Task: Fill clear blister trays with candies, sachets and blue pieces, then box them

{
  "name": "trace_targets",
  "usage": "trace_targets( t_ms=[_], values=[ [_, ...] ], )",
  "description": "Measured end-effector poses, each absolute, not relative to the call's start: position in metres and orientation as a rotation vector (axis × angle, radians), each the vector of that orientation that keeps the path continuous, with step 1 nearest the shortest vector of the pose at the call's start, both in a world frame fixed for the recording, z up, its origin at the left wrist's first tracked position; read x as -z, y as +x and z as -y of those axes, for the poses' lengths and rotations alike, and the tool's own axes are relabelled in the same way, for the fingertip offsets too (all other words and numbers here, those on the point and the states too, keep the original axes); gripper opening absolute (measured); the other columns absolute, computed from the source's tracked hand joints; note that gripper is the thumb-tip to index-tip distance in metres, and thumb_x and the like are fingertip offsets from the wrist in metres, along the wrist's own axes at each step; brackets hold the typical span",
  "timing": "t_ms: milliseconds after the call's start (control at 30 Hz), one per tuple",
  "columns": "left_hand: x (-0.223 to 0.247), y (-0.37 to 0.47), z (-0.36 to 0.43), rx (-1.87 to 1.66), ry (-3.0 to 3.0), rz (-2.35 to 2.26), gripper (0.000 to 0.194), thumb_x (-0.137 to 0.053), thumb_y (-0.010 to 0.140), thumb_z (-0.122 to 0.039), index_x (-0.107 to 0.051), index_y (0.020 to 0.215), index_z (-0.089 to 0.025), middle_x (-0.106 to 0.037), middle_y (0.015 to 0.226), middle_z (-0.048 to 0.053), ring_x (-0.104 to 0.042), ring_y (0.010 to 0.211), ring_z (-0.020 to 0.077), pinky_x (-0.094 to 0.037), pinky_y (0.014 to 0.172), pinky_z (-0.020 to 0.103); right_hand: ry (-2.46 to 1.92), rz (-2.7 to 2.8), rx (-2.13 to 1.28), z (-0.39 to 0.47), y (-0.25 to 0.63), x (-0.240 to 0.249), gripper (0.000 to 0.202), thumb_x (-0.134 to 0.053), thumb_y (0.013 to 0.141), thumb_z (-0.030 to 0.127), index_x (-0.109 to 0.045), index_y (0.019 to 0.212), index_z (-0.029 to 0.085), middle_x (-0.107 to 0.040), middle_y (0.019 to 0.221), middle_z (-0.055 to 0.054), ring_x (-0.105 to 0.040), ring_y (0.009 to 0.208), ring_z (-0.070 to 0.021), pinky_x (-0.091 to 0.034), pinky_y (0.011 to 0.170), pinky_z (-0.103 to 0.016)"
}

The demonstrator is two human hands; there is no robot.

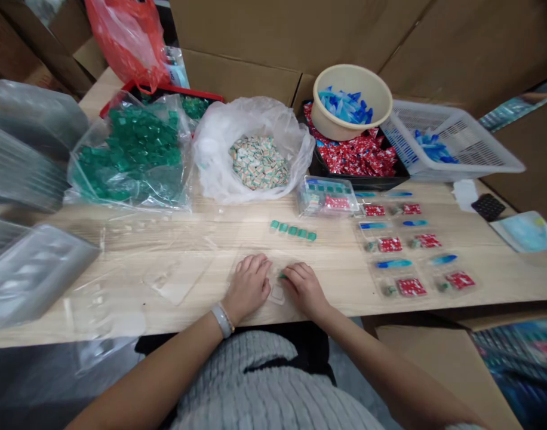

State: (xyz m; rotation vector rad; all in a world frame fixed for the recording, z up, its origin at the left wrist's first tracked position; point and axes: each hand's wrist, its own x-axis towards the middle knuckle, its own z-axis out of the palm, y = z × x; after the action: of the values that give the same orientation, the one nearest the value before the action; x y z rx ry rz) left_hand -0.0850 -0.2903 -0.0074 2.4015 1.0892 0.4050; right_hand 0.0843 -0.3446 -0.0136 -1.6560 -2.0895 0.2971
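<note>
My right hand (307,291) is closed, fingertips pinching a small green square piece (283,275) that is mostly hidden. Beneath both hands lies a clear plastic blister tray (277,294), its outline faint against the wood. My left hand (247,288) rests at the tray's left side, fingers bent and closed on it. Just beyond the hands stands a short row of green square pieces (292,230). Farther back, a white plastic bag (211,152) is open around many small printed packets (259,162).
Left: a bag of green pieces (134,140) and stacked clear trays (45,269). Right: filled blister trays (399,264) with blue pens and red packets. Behind them: a cream bucket (322,116), a black bin (363,180) and a white basket (488,156). A filled clear box (327,196) sits mid-table.
</note>
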Motion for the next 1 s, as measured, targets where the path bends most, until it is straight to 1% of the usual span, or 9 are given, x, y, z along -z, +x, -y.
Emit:
trace_targets(
  t_ms=[133,233,333,433,567,700,833,933,1000],
  values=[
    [0.005,-0.084,0.301,-0.428,2.395,-1.076,0.040,-0.047,0.074,-0.016,-0.050,0.114,-0.016,-0.048,0.118,0.011,-0.038,0.109,0.0255,-0.032,0.092,0.042,-1.663,2.090,-0.245,0.344,0.078,0.018,0.015,-0.050,0.081,0.026,-0.060,0.090,0.020,-0.062,0.089,-0.006,-0.051,0.087,-0.0198,-0.042,0.078,-0.037],
    [-0.007,-0.098,0.288,-0.585,2.375,-1.080,0.041,-0.050,0.073,-0.020,-0.050,0.114,-0.018,-0.045,0.122,0.010,-0.037,0.113,0.0245,-0.032,0.095,0.041,-1.632,2.055,-0.122,0.349,0.086,0.014,0.031,-0.054,0.078,0.034,-0.054,0.104,0.019,-0.060,0.097,-0.009,-0.052,0.091,-0.0218,-0.043,0.077,-0.039],
    [-0.029,-0.145,0.225,-0.895,2.339,-1.269,0.034,-0.048,0.076,-0.022,-0.054,0.109,-0.019,-0.047,0.120,0.010,-0.039,0.113,0.0220,-0.031,0.096,0.038,-1.623,1.987,0.016,0.332,0.105,-0.003,0.029,-0.051,0.079,0.035,-0.053,0.103,0.020,-0.059,0.093,-0.009,-0.054,0.087,-0.0224,-0.044,0.074,-0.039],
    [-0.058,-0.220,0.126,-1.055,2.267,-1.633,0.028,-0.046,0.077,-0.023,-0.058,0.101,-0.015,-0.057,0.102,0.010,-0.048,0.101,0.0204,-0.036,0.092,0.035,-1.565,1.941,0.078,0.276,0.106,-0.036,0.017,-0.047,0.082,0.029,-0.054,0.094,0.020,-0.059,0.082,-0.007,-0.054,0.079,-0.0202,-0.044,0.067,-0.034],
    [-0.083,-0.289,0.001,-0.756,2.144,-2.036,0.034,-0.041,0.078,-0.022,-0.057,0.106,-0.010,-0.060,0.101,0.013,-0.053,0.096,0.0216,-0.039,0.087,0.032,-1.284,2.105,-0.059,0.153,0.040,-0.078,0.014,-0.047,0.082,0.024,-0.055,0.092,0.019,-0.061,0.081,-0.006,-0.055,0.079,-0.0182,-0.043,0.074,-0.032],
    [-0.085,-0.293,-0.079,-0.493,2.112,-2.028,0.036,-0.042,0.078,-0.024,-0.058,0.108,-0.012,-0.058,0.108,0.013,-0.052,0.102,0.0230,-0.037,0.090,0.030,-1.220,2.188,-0.275,0.025,-0.048,-0.086,0.018,-0.045,0.081,0.020,-0.058,0.093,0.015,-0.062,0.084,-0.007,-0.056,0.077,-0.0153,-0.044,0.072,-0.027],
    [-0.073,-0.280,-0.124,-0.379,2.046,-2.006,0.052,-0.054,0.070,-0.042,-0.054,0.114,-0.016,-0.050,0.120,0.015,-0.047,0.108,0.0327,-0.036,0.089,0.042,-1.455,2.256,-0.307,-0.068,-0.099,-0.078,0.023,-0.040,0.081,0.014,-0.060,0.094,0.015,-0.063,0.092,-0.007,-0.056,0.088,-0.0151,-0.041,0.079,-0.025],
    [-0.062,-0.279,-0.132,-0.267,2.038,-1.971,0.069,-0.060,0.059,-0.053,-0.048,0.120,-0.022,-0.043,0.126,0.015,-0.040,0.112,0.0396,-0.035,0.086,0.051,-1.668,2.381,-0.142,-0.103,-0.116,-0.070,0.028,-0.039,0.080,0.013,-0.060,0.098,0.017,-0.061,0.100,-0.008,-0.053,0.094,-0.0183,-0.040,0.080,-0.027],
    [-0.058,-0.284,-0.123,-0.196,2.154,-1.883,0.061,-0.060,0.060,-0.049,-0.050,0.115,-0.024,-0.044,0.123,0.012,-0.041,0.110,0.0365,-0.036,0.086,0.048,-1.726,2.480,0.013,-0.111,-0.123,-0.065,0.029,-0.040,0.078,0.012,-0.060,0.099,0.017,-0.059,0.101,-0.009,-0.052,0.096,-0.0211,-0.040,0.079,-0.029]
  ],
)
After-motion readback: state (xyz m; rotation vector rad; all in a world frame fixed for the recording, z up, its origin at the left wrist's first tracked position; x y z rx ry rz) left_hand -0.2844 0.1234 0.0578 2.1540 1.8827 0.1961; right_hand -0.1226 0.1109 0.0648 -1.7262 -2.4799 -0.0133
